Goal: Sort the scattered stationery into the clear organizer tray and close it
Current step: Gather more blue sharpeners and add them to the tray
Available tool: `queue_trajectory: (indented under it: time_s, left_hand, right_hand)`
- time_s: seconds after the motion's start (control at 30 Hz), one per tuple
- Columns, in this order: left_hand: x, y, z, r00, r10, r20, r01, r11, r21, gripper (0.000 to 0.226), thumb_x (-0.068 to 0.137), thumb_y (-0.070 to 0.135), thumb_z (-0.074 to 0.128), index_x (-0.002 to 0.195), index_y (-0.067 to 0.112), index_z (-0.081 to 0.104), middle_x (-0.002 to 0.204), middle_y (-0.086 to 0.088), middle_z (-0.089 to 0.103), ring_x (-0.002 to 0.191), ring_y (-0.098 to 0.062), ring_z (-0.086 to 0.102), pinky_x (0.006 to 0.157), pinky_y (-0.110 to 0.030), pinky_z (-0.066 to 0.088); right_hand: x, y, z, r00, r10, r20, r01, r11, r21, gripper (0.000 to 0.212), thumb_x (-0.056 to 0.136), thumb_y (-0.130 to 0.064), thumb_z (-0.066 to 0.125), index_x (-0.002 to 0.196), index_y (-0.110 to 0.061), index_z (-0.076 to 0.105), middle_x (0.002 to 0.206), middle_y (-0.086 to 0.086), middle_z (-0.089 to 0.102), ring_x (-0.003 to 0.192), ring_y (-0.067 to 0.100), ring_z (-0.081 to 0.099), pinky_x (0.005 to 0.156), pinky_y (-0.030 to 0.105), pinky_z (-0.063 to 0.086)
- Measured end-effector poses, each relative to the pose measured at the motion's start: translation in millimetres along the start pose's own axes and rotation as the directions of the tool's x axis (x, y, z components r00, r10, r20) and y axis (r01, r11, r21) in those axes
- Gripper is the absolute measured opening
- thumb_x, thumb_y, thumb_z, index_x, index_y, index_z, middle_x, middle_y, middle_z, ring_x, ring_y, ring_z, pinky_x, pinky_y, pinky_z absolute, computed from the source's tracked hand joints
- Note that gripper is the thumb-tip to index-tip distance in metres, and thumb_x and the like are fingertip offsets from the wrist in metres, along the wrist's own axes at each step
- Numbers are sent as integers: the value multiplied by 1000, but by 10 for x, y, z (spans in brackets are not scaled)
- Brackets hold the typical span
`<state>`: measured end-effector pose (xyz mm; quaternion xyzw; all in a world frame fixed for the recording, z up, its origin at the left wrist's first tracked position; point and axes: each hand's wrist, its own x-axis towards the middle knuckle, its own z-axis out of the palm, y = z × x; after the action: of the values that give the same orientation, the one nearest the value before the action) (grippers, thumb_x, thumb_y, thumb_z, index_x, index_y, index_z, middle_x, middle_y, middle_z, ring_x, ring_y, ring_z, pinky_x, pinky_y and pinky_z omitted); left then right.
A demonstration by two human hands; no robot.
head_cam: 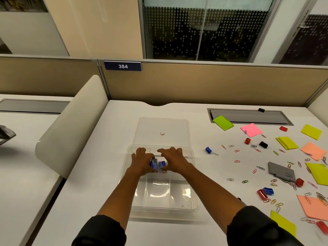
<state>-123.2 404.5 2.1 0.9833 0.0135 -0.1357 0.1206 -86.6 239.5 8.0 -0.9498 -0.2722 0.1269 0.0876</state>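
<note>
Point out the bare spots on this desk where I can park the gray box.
Bare desk lies left of the organizer tray, up to the white divider; another strip runs between tray and blue clip. Right of that, paper clips and sticky notes crowd it.

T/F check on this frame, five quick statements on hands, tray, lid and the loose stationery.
1. Both hands, left and right, are over the tray. True.
2. Each hand holds a small blue box. True; the right one's box sits beside it.
3. The lid is on the tray. False: it lies flat on the desk behind the tray.
4. The paper clips are scattered left of the tray. False: they lie to its right, among the sticky notes.
5. The grey box is inside the tray. False: it lies on the desk at the right.
</note>
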Motion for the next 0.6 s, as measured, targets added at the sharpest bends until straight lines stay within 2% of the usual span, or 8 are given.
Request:
queue_trajectory:
  time_s: [0.17,0.37,0.6]
  left_hand:
    - [-18,86,-34,994,15,-104,-12,1000,28,65,67,59,75,124,32,57,121,-6,44,115,-24,38,91,-36,35]
    - [27,277,10,995,54,-89,-46,995,86,63,69,62,72,123,33,58,122,-6,42,117,-24,36,96,-37,34]
    - [59,363,69,996,67,-65,-56,986,158,63,68,67,69,119,31,61,125,-6,42,120,-25,36,98,-38,34]
  right_hand:
    - [-104,94,-41,992,24,-121,-4,986,166,66,83,-27,71,141,-26,38,129,-1,58,123,23,44,101,40,32]
    - [-211,176,-44,973,106,-206,-42,955,294,53,88,-24,64,137,-24,43,127,-1,58,122,21,46,103,37,34]
    - [-328,316,-70,965,137,-222,-67,952,298,50,90,-25,62,137,-23,43,128,-1,57,123,21,46,105,38,32]
